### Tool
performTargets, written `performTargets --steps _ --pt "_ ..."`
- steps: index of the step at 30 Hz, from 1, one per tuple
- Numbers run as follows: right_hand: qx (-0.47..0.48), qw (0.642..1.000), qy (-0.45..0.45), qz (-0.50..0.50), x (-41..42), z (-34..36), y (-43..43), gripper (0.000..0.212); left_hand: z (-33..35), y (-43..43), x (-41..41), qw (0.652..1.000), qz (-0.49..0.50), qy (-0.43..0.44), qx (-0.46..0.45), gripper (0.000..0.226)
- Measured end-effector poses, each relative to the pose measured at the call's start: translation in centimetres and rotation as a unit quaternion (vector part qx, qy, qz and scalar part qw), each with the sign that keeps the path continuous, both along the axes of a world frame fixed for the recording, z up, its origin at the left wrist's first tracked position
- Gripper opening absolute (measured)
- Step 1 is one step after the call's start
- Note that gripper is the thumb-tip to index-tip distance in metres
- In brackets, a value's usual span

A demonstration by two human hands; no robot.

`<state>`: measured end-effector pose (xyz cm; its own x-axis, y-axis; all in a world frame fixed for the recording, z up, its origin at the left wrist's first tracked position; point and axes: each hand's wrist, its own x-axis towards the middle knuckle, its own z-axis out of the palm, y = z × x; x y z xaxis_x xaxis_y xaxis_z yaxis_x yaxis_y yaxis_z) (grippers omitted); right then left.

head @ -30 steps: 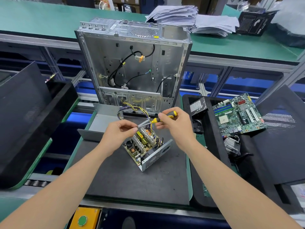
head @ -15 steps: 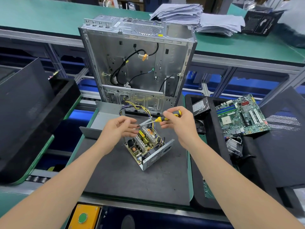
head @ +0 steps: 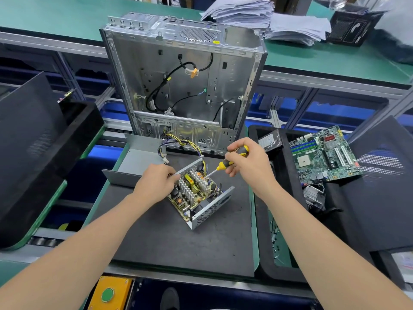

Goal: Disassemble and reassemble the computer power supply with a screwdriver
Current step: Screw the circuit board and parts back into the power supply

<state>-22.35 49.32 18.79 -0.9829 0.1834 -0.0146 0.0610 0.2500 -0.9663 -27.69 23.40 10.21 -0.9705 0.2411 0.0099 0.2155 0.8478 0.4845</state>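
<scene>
The opened power supply (head: pixel 202 201) sits on the dark mat (head: pixel 178 242), its circuit board and heat sinks exposed and its yellow and black wires running back toward the case. My left hand (head: pixel 154 185) holds the supply's left wall at its upper edge. My right hand (head: pixel 248 162) grips the yellow and black screwdriver (head: pixel 232 158), whose tip points down-left into the board's far corner. The grey cover (head: pixel 138 161) of the supply lies behind my left hand.
An empty metal computer case (head: pixel 183 86) stands upright behind the mat. A black tray (head: pixel 268 231) on the right holds a hard drive (head: pixel 269 139), a motherboard (head: pixel 324 155) and loose screws (head: pixel 276 238). Black side panels (head: pixel 33 142) lean at left. Papers (head: pixel 268 19) lie on the far bench.
My left hand dropped from the screwdriver's tip to the supply's left wall. The screwdriver tilted down, its tip lowered into the board.
</scene>
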Motion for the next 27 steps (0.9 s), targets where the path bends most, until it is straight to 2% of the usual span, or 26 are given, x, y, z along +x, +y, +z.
performTargets --steps 5,9,12,15,18,22,27 --pt "0.116 0.990 0.009 0.079 0.7 1.1 -1.3 0.018 -0.6 0.6 0.6 0.998 0.029 -0.017 0.054 0.024" --pt "0.205 0.969 0.032 0.137 1.3 1.2 -3.2 0.021 -1.9 0.5 2.3 0.990 0.016 0.011 0.138 0.018" --pt "0.242 0.952 0.052 0.178 1.8 0.8 -4.2 0.019 -3.5 -0.2 4.0 0.981 -0.012 -0.011 0.193 0.049" --pt "0.257 0.941 0.060 0.210 2.4 0.4 -4.9 0.017 -4.8 -0.7 5.6 0.965 -0.029 -0.089 0.244 0.090" --pt "0.282 0.929 0.067 0.231 3.0 -0.1 -5.3 0.016 -6.1 -0.5 6.5 0.975 -0.038 -0.093 0.196 0.119" --pt "0.295 0.920 0.061 0.250 3.8 -0.6 -5.5 0.017 -6.9 0.0 6.8 0.980 -0.028 -0.064 0.184 0.142" --pt "0.307 0.912 0.050 0.268 4.4 -1.3 -5.8 0.017 -7.2 0.0 6.6 0.984 -0.034 -0.053 0.168 0.150"
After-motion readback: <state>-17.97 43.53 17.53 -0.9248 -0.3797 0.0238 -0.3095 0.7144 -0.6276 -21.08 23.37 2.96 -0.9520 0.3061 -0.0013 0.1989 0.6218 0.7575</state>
